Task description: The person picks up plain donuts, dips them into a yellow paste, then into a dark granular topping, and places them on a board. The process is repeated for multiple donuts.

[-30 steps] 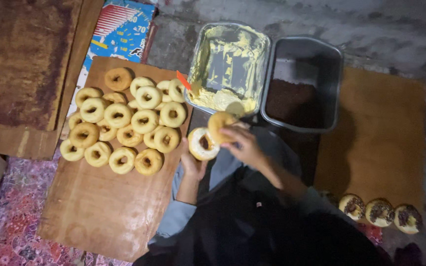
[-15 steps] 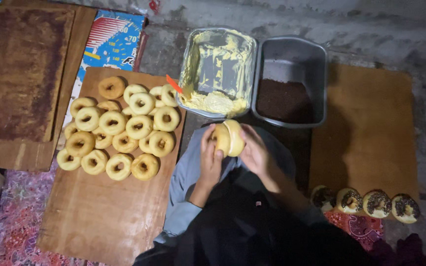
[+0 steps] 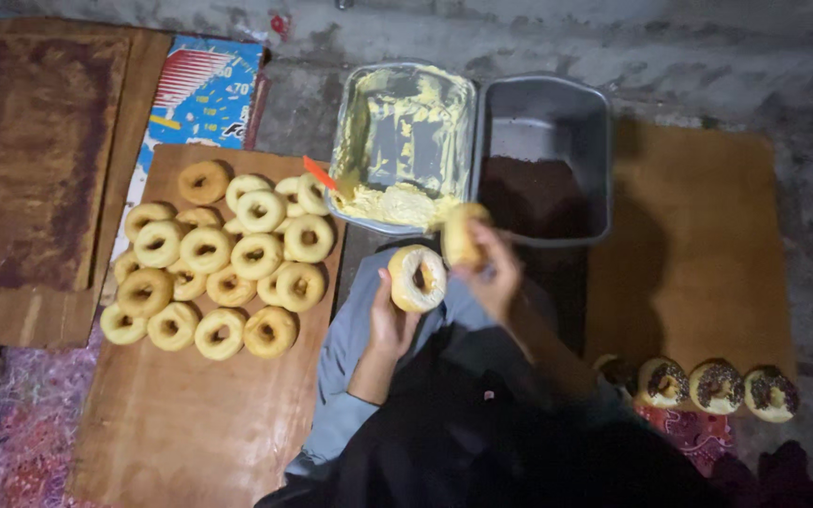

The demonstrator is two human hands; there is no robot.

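Doughnut halves were split between the hands: the left hand [image 3: 390,320] closed its grip on a ring half [image 3: 417,278], while the right hand [image 3: 493,278] pinched the other half [image 3: 461,235], nearer the cream tray [image 3: 405,141], just at its rim.

Wooden board [image 3: 181,414]: matt, worn grain. Metal tray [image 3: 405,141]: dull, smeared with glossy yellow cream. Grey plastic tub [image 3: 548,122]: smooth; doughnuts [image 3: 228,263]: matt, golden crust.

Floor-level doughnut kitchen: doughnuts [image 3: 228,263], trays [image 3: 543,103]
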